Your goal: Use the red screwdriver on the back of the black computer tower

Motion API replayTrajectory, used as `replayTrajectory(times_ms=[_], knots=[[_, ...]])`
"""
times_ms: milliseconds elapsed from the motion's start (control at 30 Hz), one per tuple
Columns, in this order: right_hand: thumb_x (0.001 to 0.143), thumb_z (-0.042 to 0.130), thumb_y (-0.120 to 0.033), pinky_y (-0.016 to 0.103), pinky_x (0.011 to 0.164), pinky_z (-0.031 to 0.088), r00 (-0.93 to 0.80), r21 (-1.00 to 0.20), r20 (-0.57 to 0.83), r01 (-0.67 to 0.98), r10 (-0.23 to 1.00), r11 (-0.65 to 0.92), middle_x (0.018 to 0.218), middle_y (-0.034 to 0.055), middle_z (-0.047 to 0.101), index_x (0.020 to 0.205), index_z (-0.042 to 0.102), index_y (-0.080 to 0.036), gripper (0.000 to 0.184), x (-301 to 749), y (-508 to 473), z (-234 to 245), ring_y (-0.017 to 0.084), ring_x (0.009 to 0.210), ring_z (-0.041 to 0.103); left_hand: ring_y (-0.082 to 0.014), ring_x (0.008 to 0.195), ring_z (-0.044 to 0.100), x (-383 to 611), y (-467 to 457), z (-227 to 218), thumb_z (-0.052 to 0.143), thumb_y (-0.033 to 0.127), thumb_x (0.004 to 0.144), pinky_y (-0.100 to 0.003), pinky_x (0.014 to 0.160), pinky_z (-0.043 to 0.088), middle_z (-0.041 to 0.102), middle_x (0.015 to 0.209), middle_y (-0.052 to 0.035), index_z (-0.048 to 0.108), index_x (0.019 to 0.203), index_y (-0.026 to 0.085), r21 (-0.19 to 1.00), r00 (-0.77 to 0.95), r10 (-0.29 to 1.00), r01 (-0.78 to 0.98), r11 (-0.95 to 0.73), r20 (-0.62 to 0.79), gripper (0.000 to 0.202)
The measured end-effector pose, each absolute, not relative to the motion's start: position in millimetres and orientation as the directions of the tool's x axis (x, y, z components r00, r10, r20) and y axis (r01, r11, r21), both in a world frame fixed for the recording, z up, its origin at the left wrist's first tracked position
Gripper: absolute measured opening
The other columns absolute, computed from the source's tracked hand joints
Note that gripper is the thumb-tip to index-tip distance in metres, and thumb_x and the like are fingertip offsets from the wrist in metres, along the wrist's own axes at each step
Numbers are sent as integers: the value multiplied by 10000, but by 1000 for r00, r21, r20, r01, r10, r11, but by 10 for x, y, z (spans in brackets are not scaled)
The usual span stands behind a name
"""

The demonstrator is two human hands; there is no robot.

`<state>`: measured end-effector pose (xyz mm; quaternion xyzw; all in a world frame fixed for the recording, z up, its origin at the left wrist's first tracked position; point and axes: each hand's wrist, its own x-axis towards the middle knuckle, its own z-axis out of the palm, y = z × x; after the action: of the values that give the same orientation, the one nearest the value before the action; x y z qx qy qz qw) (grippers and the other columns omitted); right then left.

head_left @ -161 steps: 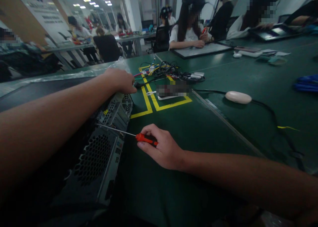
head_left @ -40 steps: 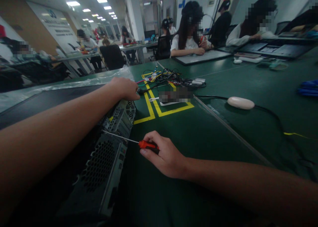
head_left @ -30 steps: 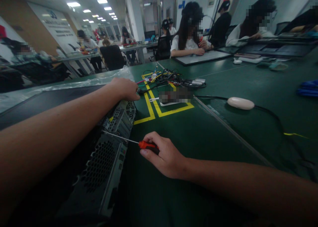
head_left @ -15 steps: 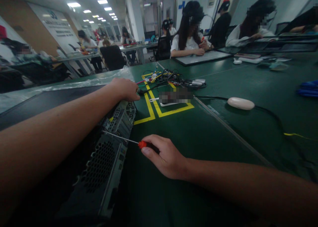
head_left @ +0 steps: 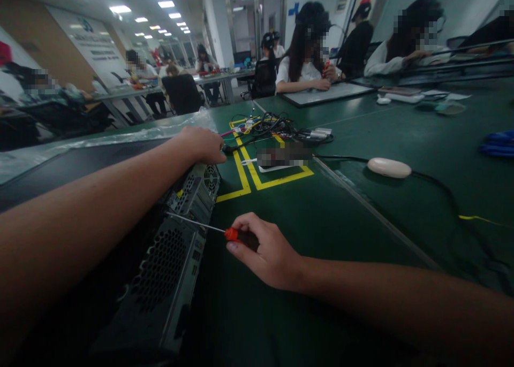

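A desktop computer case (head_left: 168, 270) lies on its side on the green table (head_left: 321, 222), its perforated rear panel facing me. My left hand (head_left: 203, 144) rests over the case's far top corner, fingers curled down on the edge. My right hand (head_left: 267, 252) grips a screwdriver (head_left: 231, 233) with a red and black handle. Its thin metal shaft points left and its tip touches the rear panel near the upper edge.
Yellow tape outlines (head_left: 257, 177) mark the table beyond the case. A tangle of cables (head_left: 273, 126) and a white mouse (head_left: 388, 167) with a black cord lie further right. Clear plastic sheet (head_left: 120, 134) sits behind the case. Several people sit at the far tables.
My right fingers have shifted on the screwdriver handle, as if turning it, so less red shows. My left hand and the case stay where they were.
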<state>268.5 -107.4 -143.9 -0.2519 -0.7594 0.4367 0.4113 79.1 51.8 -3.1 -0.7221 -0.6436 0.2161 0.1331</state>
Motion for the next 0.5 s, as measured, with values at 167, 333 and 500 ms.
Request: replayTrajectory(times_ms=[167,333,500], knots=[[982,679,-270,296,694,481,-543,-868,401,33,738,496,898,-3,640,1053,595,-216,123,2695,-1073,-1425,153,742,598,-408,1289,647,786,520,-29,595,583,873,-499,1029,520,717,1420,-156,730,1404,270,-434,81,987,891,-134,-138,631],[983,679,-274,302,728,484,-544,-863,399,48,738,502,905,-3,647,1057,601,-217,122,2693,-1071,-1435,157,757,597,-391,1285,644,787,521,-30,546,617,900,-484,1002,534,719,1422,-137,716,1421,284,-478,78,986,867,-140,-147,642],[990,673,-275,304,757,486,-546,-864,401,39,735,501,906,-2,653,1055,607,-213,112,2691,-1068,-1435,161,776,607,-424,1256,659,799,500,-22,560,571,892,-529,988,542,730,1387,-177,722,1421,240,-466,100,984,871,-156,-144,645]])
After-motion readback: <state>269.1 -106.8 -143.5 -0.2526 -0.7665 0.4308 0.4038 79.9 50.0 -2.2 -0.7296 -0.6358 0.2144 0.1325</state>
